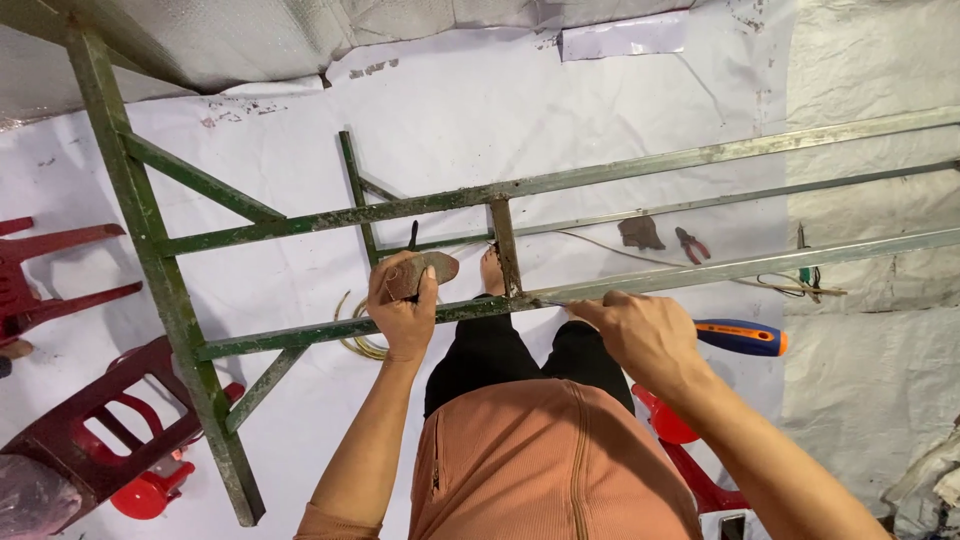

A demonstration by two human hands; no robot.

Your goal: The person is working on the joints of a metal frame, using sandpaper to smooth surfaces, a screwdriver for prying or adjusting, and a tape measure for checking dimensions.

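- Head view: the person stands over a green metal frame [330, 215] of long bars and cross struts, with white sheeting on the floor [560, 130] beneath it.
- The left hand [402, 305] sits just left of centre, clenched over the lower bar [300, 337] of the frame, and grips a flat brown piece [425, 270] that sticks out toward 1 o'clock from the fist.
- The right hand [645, 335] lies at 3 o'clock from the left hand, fingers closed around a screwdriver with a blue and orange handle [742, 337]; the handle points out toward 3 o'clock, and the thin shaft [556, 304] runs toward 9 o'clock, lying along the same lower bar.
- A short upright strut [505, 245] meets the lower bar between the two hands.
- A coil of pale wire [356, 340] lies on the floor just under the left hand.
- At 1 o'clock from the right hand, on the sheeting, lie a brown scrap [640, 232] and red-handled pliers [690, 243].
- Red plastic chairs [90, 440] stand at 8 o'clock, by the frame's thick end post.
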